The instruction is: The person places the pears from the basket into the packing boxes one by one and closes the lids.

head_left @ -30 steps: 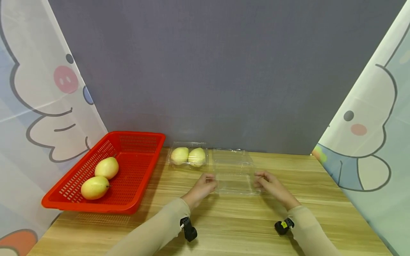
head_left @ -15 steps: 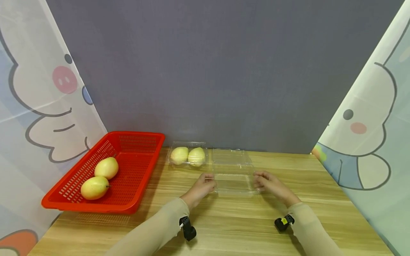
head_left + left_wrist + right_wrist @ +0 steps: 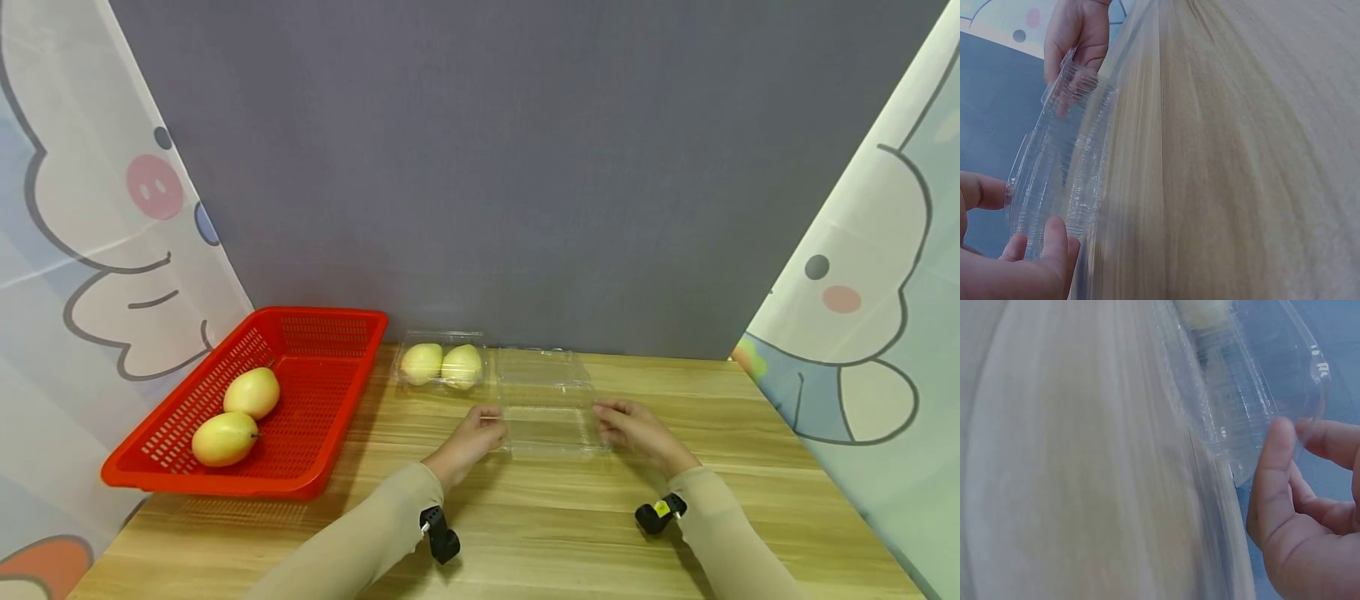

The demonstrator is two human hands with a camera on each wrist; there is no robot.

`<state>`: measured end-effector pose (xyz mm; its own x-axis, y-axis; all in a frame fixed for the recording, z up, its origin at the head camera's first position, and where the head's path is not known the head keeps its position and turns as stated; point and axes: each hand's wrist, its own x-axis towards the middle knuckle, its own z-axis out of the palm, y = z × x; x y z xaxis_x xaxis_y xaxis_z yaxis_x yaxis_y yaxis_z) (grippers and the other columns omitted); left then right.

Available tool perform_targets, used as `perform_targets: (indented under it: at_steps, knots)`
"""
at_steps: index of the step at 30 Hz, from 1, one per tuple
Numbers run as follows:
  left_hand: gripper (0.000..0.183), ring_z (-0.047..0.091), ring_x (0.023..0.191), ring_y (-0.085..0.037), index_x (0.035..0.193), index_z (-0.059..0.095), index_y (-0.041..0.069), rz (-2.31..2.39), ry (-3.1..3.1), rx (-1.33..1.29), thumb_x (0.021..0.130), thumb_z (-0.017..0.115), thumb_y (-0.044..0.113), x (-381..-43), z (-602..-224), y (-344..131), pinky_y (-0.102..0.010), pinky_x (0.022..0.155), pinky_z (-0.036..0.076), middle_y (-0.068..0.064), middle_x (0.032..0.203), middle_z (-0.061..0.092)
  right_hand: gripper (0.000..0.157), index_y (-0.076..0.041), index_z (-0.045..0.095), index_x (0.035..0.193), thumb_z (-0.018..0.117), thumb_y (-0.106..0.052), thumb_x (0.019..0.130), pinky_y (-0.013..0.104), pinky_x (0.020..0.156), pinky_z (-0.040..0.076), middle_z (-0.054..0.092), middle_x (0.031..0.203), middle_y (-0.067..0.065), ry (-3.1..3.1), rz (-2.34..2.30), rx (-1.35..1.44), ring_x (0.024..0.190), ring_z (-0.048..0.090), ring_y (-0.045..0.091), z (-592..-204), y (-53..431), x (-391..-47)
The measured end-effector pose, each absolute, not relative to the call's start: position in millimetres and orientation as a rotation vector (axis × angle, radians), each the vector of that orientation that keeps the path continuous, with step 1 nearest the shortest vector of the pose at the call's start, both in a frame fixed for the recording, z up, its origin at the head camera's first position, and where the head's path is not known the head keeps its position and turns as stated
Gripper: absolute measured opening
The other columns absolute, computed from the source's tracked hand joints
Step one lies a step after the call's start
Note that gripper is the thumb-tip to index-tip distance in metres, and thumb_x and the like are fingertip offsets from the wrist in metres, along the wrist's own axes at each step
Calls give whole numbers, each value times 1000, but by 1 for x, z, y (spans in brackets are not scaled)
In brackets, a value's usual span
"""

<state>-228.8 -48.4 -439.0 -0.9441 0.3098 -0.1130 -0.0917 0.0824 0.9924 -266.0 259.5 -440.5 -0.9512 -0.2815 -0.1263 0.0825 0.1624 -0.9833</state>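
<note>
A clear plastic clamshell box [image 3: 551,427] lies lid-up and open in front of me, its lid [image 3: 542,367] folded back toward the grey backdrop. At its left end my left hand [image 3: 467,446] pinches the side wall, with thumb and fingers on either side of the plastic in the left wrist view. My right hand [image 3: 643,437] grips the opposite end. Close up, its thumb and index finger [image 3: 1329,440] meet at the box's rim. Nothing lies inside this box. Just behind and left, a second clear box [image 3: 441,382] contains two yellow-green pears [image 3: 461,367].
On the left a red perforated basket [image 3: 337,417] holds two yellow pears [image 3: 224,439]. The wooden table [image 3: 555,525] runs back to a grey panel [image 3: 480,167]. Cartoon-printed curtains [image 3: 847,375] flank both sides.
My right hand and wrist have shifted very slightly left. The left hand and the clear box stay in nearly the same place.
</note>
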Motion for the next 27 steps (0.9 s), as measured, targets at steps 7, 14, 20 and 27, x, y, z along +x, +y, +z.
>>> perform_targets:
  at_steps: [7,14,20,27]
  knots:
    - [55,52,120,-35,142,35,-6,1935,2064,214,96,55,16,-231,-442,-50,-54,106,39,-21,129,47,54,19,32,142,54,-12,104,19,76,54,57,109,8,2044,-1985,-136,89,59,9,-438,258,-266]
    - [54,53,121,-36,143,37,-5,1936,2062,198,96,55,16,-231,-442,-49,-53,107,40,-21,128,49,56,18,30,144,55,-11,103,18,74,54,56,108,7,1998,-2021,-142,87,58,9,-440,259,-266]
    - [60,52,124,-40,146,33,-4,1918,2073,165,95,56,19,-231,-441,-49,-56,108,38,-21,130,49,57,17,30,144,56,-12,103,19,76,54,56,109,6,2015,-2013,-141,88,57,9,-442,259,-266]
    - [69,45,130,-46,153,23,-3,1910,2134,168,97,55,22,-232,-437,-53,-58,106,39,-30,147,35,57,17,31,144,56,-14,103,19,76,53,55,110,6,2030,-2006,-136,89,56,9,-443,259,-266]
